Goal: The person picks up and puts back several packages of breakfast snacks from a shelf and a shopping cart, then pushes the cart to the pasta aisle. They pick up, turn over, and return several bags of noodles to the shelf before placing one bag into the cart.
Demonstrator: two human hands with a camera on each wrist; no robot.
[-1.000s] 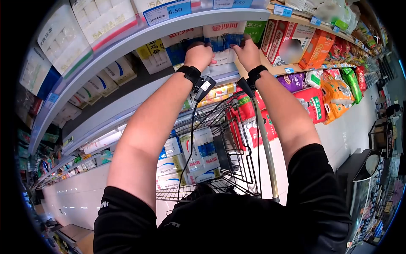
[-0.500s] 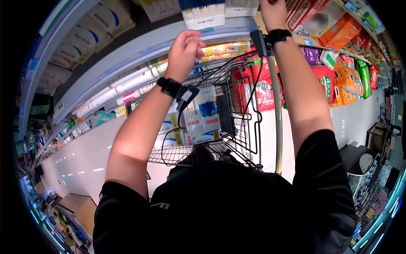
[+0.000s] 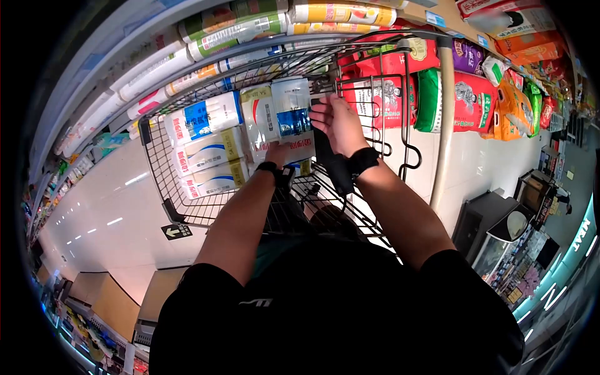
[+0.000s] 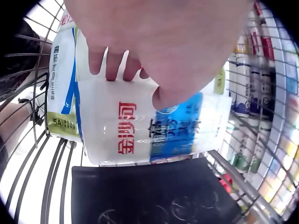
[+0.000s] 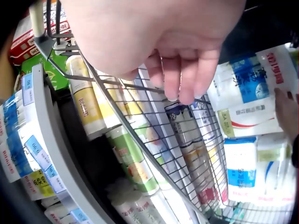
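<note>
Inside the wire cart, a white pack with a blue band (image 3: 292,100) lies on other packs, beside a white-and-beige one (image 3: 257,115). My left hand (image 3: 275,155) is over the near end of the banded pack; in the left wrist view the left hand (image 4: 159,42) has thumb and bent fingers on its wrapping (image 4: 103,121). At the pack's right side is my right hand (image 3: 342,128), its fingers loosely bent and nothing held. The right wrist view shows the right hand (image 5: 154,42) above the cart wires, palm partly visible. Both wrists wear black straps.
More packs (image 3: 209,119) fill the cart's left part. Shelves with rolled packs (image 3: 337,12) run along the cart's far side. Red bags (image 3: 465,103) stand right of the cart handle (image 3: 445,125). A dark panel (image 4: 149,191) lies beside the banded pack.
Both hands have come down from the shelf to the packs in the cart. The head view has shifted, showing more of the cart and its left-hand packs.
</note>
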